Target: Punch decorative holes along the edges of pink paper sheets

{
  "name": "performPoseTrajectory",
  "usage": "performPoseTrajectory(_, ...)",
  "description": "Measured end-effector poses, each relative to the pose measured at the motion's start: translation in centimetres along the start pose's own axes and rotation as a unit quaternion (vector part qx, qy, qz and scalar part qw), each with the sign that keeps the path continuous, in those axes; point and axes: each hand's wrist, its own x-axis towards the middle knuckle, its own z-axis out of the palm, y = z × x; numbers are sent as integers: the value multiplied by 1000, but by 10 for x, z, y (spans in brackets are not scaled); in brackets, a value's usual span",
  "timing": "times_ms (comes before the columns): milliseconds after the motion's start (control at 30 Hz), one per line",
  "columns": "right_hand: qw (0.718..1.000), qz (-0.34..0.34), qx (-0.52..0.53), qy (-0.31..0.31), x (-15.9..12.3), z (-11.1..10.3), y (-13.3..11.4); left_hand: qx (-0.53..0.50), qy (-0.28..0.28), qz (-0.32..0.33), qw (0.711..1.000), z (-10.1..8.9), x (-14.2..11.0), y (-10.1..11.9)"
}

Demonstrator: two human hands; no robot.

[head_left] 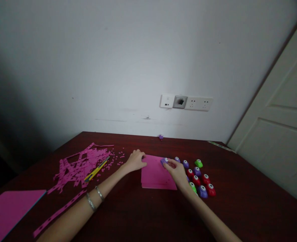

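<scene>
The right hand (pixel 177 172) has its fingers clamped on a small, white-topped purple punch (pixel 164 161) at the far right corner of a flat pink paper stack (pixel 153 176); the left hand (pixel 135 161), thumb and fingers apart, touches the stack's left edge.

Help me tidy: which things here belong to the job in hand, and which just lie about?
In use:
purple punch, in the right hand
pink stack, at the left hand

Seemingly lying about:
knife
strips
scraps
big sheet
other punches
</scene>
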Motion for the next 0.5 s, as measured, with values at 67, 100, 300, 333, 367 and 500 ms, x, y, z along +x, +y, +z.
performPoseTrajectory(67, 1000, 0, -5, -15, -3, -4, -2, 12, -38, -10, 999, -1, 3, -13)
performPoseTrajectory(100, 1000, 0, -7, -22, -5, -5, -2, 16, -47, -12, 999, -1, 4, -18)
performPoseTrajectory(300, 991, -11, -67, -118, -28, -15, -8, 29, -46, -12, 998, 6, 9, -29)
performPoseTrajectory(333, 988, -14, -84, -129, -31, -16, -8, 28, -47, -15, 998, 8, 10, -30)
performPoseTrajectory(367, 986, -17, -97, -134, -34, -17, -9, 25, -49, -16, 998, 9, 11, -30)
performPoseTrajectory(500, 982, -3, -112, -150, -41, -18, -9, 3, -57, -3, 998, 13, 17, -31)
